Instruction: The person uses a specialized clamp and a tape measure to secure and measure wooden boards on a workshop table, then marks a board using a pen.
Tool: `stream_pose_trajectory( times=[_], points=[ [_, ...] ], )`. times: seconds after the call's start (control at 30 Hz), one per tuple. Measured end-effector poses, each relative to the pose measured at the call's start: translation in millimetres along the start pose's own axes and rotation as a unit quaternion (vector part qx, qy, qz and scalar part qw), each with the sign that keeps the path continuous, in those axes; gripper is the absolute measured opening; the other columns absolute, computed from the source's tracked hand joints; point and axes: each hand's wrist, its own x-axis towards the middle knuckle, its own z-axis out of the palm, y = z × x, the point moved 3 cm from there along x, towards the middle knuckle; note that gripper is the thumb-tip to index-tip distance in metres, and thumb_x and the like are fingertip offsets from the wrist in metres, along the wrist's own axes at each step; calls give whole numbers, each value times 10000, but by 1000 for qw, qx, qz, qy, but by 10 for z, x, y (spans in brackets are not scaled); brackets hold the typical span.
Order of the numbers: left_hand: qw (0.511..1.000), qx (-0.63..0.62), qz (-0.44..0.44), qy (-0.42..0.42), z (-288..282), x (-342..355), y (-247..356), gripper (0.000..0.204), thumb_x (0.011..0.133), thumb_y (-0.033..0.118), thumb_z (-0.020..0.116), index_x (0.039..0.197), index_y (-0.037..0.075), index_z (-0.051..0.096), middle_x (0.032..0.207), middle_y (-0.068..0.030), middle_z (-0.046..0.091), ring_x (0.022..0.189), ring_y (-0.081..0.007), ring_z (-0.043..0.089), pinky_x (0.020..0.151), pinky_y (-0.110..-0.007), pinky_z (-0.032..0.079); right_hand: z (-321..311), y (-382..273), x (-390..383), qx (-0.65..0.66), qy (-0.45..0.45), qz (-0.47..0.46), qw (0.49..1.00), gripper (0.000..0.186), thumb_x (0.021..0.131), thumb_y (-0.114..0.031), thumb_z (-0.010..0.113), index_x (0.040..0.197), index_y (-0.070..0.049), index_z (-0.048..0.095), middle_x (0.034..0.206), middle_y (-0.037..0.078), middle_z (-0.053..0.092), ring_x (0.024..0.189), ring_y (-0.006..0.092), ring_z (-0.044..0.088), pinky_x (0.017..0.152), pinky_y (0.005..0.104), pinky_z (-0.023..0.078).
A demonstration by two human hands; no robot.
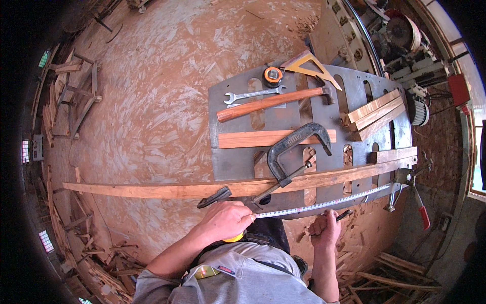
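My left hand [226, 221] is closed around a tape measure [234, 238], whose yellow case shows beneath the palm. From its fingers the white blade [324, 204] stretches right along the near side of the metal table [230, 167], towards a toggle clamp [405, 176] at the right end. My right hand [325, 230] is closed on a dark pen-like stick [344, 215], just nearer than the blade. Beyond the blade, a long wooden strip [126, 190] lies across the table and overhangs far left. A black C-clamp [277, 157] rests over this strip, its screw pointing towards me.
Farther back lie a short board [245, 139], a hammer [271, 104], a wrench [248, 95], an orange-black round tool [273, 76] and a triangular square [305, 62]. Wooden blocks [377, 115] sit at the right. The clamp's red handle [424, 218] sticks out. Scrap wood [400, 276] litters the floor.
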Motion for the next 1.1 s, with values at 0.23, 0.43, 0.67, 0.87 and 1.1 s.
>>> stream_pose_trajectory(
  times=[0.23,0.43,0.67,0.87,1.1],
  points=[
    [997,-29,-18,65,-75,7,23,201,920,225,716,905,31,766,1034,-151,713,944,-329,709,796,-425,563,342,204,-30,-108,-36,1,993,206,1039,-216,622,1034,-10,613,722,89,610,557,198,587,462,357,510],
    [997,-37,-26,57,3,34,-36,228,936,253,702,953,39,780,1163,-237,706,1048,-392,703,891,-435,560,589,441,-12,-139,-122,37,982,281,1048,-200,605,1229,13,632,1087,143,716,897,223,713,631,361,634],
    [997,-77,-8,28,125,147,-123,240,949,261,681,949,40,775,1176,-260,701,1054,-405,701,880,-442,554,875,417,50,-130,-129,36,982,251,1072,-155,537,1262,-2,593,1153,181,715,932,253,741,632,377,666],
    [987,-156,-26,14,151,178,-213,262,976,237,666,1011,0,774,1157,-218,718,1022,-338,715,878,-376,553,951,359,66,-129,-163,49,977,286,1098,-258,511,1244,-24,588,1104,122,712,972,238,726,636,366,629],
    [938,-321,-128,-30,158,188,-243,259,993,218,665,1031,-13,776,1108,-107,728,1000,-178,686,859,-309,533,1036,368,78,-93,-158,71,980,276,1099,-286,509,1214,-42,567,1043,110,713,895,231,735,596,363,609]
  ],
)
